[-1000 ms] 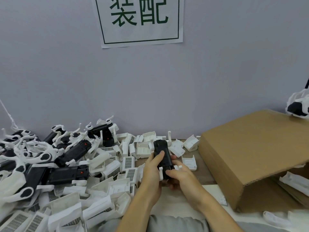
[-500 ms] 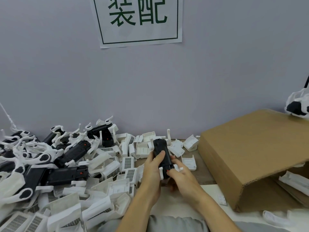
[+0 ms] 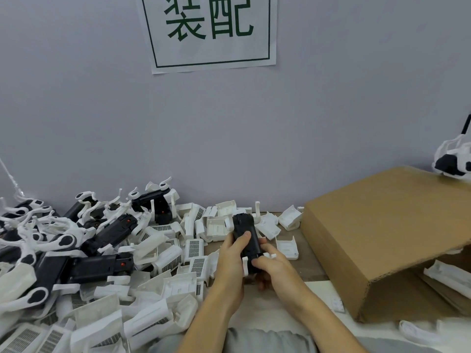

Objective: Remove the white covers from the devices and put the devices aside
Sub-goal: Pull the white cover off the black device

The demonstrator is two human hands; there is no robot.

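centre of frame, low: black device (image 3: 246, 235) held upright over the table (image 3: 300, 253), left hand (image 3: 230, 261) wrapped round its side, thumb across the front, right hand (image 3: 274, 266) gripping its lower end. lower left: heap of white covers (image 3: 163, 258) and devices. right: cardboard box (image 3: 387, 240).

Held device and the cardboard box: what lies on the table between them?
In the head view, loose white covers lie on the table between the held device and the box, with bare tabletop around them.
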